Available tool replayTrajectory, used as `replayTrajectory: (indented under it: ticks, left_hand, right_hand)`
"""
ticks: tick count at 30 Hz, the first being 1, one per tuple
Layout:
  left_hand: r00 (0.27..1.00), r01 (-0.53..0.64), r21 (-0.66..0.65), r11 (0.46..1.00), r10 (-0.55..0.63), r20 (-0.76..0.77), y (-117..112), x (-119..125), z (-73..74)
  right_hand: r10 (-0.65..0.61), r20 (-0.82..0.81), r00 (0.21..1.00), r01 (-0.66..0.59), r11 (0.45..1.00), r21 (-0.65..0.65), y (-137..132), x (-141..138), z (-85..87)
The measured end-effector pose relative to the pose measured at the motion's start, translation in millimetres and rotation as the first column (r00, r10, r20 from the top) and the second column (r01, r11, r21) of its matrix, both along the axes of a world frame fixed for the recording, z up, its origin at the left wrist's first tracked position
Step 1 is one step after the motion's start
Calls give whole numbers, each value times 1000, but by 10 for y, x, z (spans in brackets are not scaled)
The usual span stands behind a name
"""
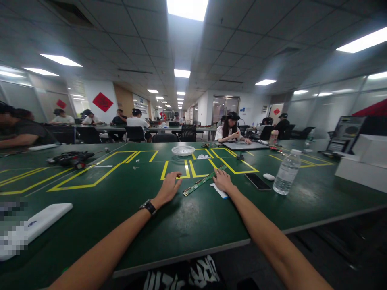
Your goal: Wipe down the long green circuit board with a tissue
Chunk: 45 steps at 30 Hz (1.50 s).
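Observation:
My left hand (169, 187) rests flat on the green table (127, 209), fingers spread, with a dark watch on its wrist. A long narrow green circuit board (202, 181) lies diagonally between my two hands. My right hand (223, 180) lies open on the table with its fingers touching the far end of the board. A small white flat piece (220, 191) lies just under my right wrist. Neither hand grips anything.
A black phone (257, 181), a small white object (268, 177) and a clear water bottle (286, 172) lie to the right. A shallow clear dish (183, 150) sits ahead inside yellow tape marks. Black tools (72, 159) lie left, white boxes (361, 161) far right. People sit at other tables.

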<state>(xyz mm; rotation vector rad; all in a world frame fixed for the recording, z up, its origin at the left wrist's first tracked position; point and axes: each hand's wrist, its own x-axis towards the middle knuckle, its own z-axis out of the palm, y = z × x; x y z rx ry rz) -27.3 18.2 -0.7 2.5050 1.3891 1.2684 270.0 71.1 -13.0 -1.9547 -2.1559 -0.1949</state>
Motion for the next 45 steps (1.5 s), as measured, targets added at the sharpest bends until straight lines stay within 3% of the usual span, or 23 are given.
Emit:
replayTrajectory:
  ticks: [9,14,20,24,28,34,41,45]
  left_hand:
    - [997,35,23,999,-34,-73,-58,33,9]
    - [997,39,26,999,-37,-68,-50,36,11]
    - [1000,15,11,1000,-15,-27,4,13,-7]
    - [1000,-12,-9,1000,12,18,40,-20,-8]
    - [998,-30,-30,999,32,55,54,-41,-2]
    - [998,-53,-42,998,54,21,18,-21,9]
    - [999,-47,-93,995,45,-20,-60,4,46]
    - [999,-40,-129,991,35,-38,-78,14,49]
  right_hand:
    - [180,111,977,-173,982,-71,-97,-99,214]
    - [273,137,952,-268,962,-57,-220,-304,314]
    - [520,39,853,-520,854,-25,-552,-809,340]
    - [612,7,791,-612,791,15,-790,-1124,313]
    - [600,-5,800,-599,799,53,-892,-1244,259]
    - [591,-14,807,-591,806,-19,-791,-1154,256]
    - [370,2,929,-370,929,1,-756,-1031,314]
    - [319,53,946,-317,947,-42,-748,-1035,343]
